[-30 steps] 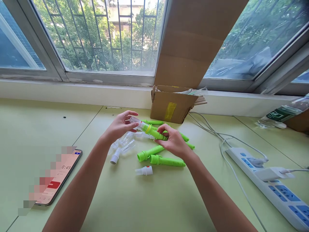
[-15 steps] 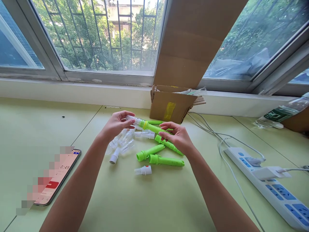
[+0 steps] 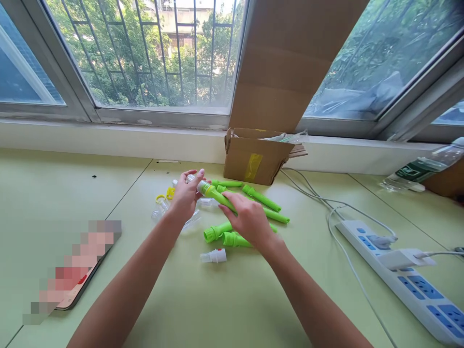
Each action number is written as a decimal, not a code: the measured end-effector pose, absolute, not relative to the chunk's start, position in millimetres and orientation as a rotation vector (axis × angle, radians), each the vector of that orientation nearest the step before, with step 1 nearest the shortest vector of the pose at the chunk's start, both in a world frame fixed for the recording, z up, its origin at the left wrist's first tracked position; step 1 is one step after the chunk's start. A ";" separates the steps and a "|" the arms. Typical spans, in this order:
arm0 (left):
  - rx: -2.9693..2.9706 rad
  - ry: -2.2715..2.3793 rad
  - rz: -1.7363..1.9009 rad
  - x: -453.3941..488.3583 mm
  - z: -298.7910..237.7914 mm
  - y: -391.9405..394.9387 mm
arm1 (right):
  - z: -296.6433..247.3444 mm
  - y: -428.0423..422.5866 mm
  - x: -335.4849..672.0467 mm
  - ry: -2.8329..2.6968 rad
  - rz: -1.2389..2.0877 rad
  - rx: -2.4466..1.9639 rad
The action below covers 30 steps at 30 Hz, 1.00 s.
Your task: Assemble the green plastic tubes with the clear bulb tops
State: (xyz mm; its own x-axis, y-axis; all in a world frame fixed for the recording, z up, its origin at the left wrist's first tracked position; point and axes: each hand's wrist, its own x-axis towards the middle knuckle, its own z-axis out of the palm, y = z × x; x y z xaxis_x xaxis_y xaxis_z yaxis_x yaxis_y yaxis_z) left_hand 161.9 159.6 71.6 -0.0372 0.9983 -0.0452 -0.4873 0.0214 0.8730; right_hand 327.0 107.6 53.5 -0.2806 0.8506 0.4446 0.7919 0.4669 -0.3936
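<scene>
My left hand (image 3: 185, 197) has its fingers wrapped round a clear plastic cap (image 3: 200, 185) fitted over the threaded end of a green plastic tube (image 3: 219, 198). Closed over the body of that same tube is my right hand (image 3: 250, 220). A yellow ring shows near the joint of the two parts. Beneath and around the hands lie several more green tubes (image 3: 261, 198), partly covered by my right hand. Clear plastic pieces (image 3: 192, 220) and yellow rings (image 3: 170, 193) lie by my left hand. A white nozzle-like piece with a clear end (image 3: 213, 256) rests nearer to me.
Behind the parts stands an open cardboard box (image 3: 259, 162) against the window ledge. A phone (image 3: 78, 295), partly blurred out, lies at left. At right are a white power strip (image 3: 402, 280) with cables and a plastic bottle (image 3: 424, 164) lying tilted.
My right hand has moved left and turned over, its fingers now wrapped on the green tube instead of holding it lightly. My left hand has shifted slightly right, its grip closer round the cap.
</scene>
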 end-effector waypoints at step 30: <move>0.881 0.567 1.338 158.5 85.9 146.3 | 55.3 95.0 302.5 -1.804 1.083 -1.270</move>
State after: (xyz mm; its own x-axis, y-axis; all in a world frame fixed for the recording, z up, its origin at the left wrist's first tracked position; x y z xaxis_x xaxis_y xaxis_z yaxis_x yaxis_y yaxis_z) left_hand 158.5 146.3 85.9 0.1746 0.9761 0.1294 -0.5859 -0.0027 0.8104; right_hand 302.5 95.0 55.3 -0.3014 0.9517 0.0591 0.3953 0.1811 -0.9005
